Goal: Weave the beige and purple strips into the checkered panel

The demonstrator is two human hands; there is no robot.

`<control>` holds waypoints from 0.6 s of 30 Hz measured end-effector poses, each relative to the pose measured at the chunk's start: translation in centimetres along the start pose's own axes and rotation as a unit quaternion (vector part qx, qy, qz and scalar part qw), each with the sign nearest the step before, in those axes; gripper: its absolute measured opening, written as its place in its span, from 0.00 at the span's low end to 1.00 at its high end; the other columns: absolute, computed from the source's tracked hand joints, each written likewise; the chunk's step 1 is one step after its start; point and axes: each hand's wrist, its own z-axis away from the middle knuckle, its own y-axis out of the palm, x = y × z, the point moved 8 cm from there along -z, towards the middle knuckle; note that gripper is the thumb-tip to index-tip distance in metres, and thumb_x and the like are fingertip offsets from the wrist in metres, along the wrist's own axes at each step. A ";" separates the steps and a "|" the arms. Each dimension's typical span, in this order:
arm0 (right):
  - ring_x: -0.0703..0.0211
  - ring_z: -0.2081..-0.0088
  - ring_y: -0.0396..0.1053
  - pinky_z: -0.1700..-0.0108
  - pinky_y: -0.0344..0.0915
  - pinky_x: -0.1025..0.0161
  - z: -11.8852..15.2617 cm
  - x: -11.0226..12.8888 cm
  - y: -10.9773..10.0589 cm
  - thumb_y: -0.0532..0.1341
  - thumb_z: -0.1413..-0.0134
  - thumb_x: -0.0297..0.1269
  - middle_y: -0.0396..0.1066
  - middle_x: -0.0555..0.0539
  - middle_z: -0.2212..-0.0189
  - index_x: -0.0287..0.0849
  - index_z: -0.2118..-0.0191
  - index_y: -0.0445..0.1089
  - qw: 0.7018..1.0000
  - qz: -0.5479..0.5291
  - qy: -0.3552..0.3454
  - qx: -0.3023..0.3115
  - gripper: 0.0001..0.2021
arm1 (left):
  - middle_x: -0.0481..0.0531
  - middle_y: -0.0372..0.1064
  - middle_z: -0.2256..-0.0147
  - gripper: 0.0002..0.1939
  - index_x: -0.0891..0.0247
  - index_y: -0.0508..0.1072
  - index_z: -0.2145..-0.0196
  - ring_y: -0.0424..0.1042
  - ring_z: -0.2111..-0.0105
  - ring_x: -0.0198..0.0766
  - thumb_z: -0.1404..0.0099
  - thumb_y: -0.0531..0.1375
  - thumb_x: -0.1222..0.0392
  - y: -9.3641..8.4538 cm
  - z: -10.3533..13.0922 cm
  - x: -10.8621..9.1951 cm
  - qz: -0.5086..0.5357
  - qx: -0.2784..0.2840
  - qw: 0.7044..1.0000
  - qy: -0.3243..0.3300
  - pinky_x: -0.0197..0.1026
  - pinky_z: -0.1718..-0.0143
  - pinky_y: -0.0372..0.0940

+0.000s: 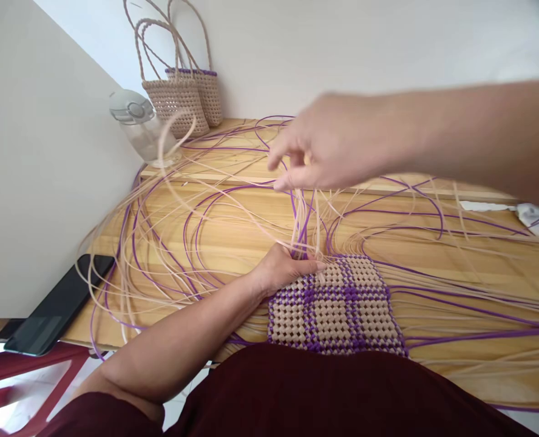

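Observation:
A woven panel (335, 315) in beige and purple plastic strands, with a checked pattern, lies at the table's near edge against my body. My left hand (285, 270) grips its upper left corner, thumb on top of the weave and the other fingers mostly hidden. A bundle of loose strands (301, 221) rises from the panel's far edge beside that hand. Above the bundle, my right hand (315, 145) hovers, slightly blurred, thumb and fingers apart and nothing visible between them. One pale strand (162, 145) loops in the air at the left, blurred.
Long strands spread over the wooden table (246, 224) on both sides. At the back left stand a clear bottle (144, 130) with a grey lid and two woven bags (178, 100). A black phone (62, 303) lies at the left edge by a white panel (37, 182).

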 end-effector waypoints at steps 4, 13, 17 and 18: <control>0.55 0.65 0.72 0.62 0.59 0.60 1.5 0.0 5.4 0.61 0.45 0.54 0.76 0.46 0.72 0.42 0.65 0.80 0.990 0.000 -0.016 0.137 0.20 | 0.45 0.66 0.78 0.16 0.67 0.72 0.76 0.61 0.79 0.28 0.52 0.72 0.53 0.0 0.0 0.2 0.005 0.002 1.000 -0.015 0.35 0.74 0.56; 0.68 0.81 0.56 0.76 0.48 0.65 2.0 3.4 9.8 0.61 0.52 0.32 0.65 0.50 0.85 0.38 0.79 0.72 0.985 -0.073 -0.078 0.139 0.08 | 0.45 0.67 0.78 0.17 0.68 0.73 0.76 0.63 0.78 0.28 0.55 0.73 0.55 0.0 -0.3 0.2 0.028 0.000 1.000 0.007 0.35 0.73 0.57; 0.75 0.80 0.58 0.73 0.53 0.73 -1.5 3.9 -1.9 0.59 0.40 0.38 0.63 0.55 0.82 0.32 0.72 0.70 0.925 -0.344 -0.072 -0.148 0.14 | 0.45 0.67 0.79 0.18 0.68 0.72 0.77 0.62 0.80 0.28 0.52 0.72 0.51 0.0 0.0 0.1 -0.006 0.007 1.000 -0.008 0.35 0.76 0.56; 0.77 0.76 0.62 0.69 0.55 0.75 -1.9 3.6 -4.8 0.53 0.35 0.37 0.65 0.56 0.76 0.30 0.65 0.70 0.877 -0.417 -0.095 -0.220 0.15 | 0.45 0.67 0.79 0.19 0.67 0.72 0.77 0.62 0.79 0.28 0.52 0.72 0.50 0.0 0.1 0.0 -0.011 0.006 1.000 -0.010 0.35 0.75 0.57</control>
